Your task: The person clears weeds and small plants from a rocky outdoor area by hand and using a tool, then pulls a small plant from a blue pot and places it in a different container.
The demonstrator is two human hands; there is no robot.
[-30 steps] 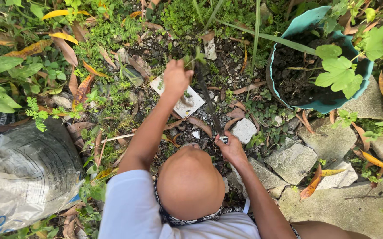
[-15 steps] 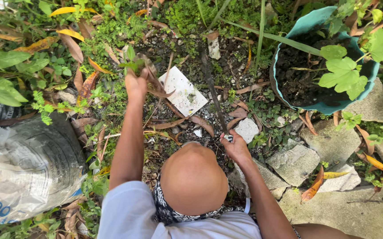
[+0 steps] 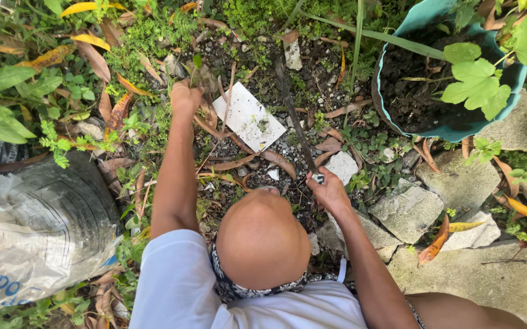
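Observation:
My left hand (image 3: pixel 185 97) is stretched out ahead and closed on a clump of pulled weeds and dry leaves (image 3: pixel 205 82), just left of a white flat tile (image 3: pixel 248 119) lying on the soil. My right hand (image 3: pixel 327 190) grips the handle of a long dark blade (image 3: pixel 291 103). The blade runs forward over the gravelly ground beside the tile, with its tip resting among pebbles. My head and white shirt fill the lower middle of the view.
A teal pot (image 3: pixel 391 122) of dark soil with a broad-leaved plant (image 3: pixel 473 85) stands at the upper right. Grey broken stones (image 3: pixel 406 210) and a concrete slab (image 3: pixel 489 286) lie to the right. A filled plastic sack (image 3: pixel 38 231) sits at the left among weeds and fallen leaves.
My left hand has swung from above the white tile to the left, carrying a clump of weeds and leaves. The right hand and the blade have stayed almost still.

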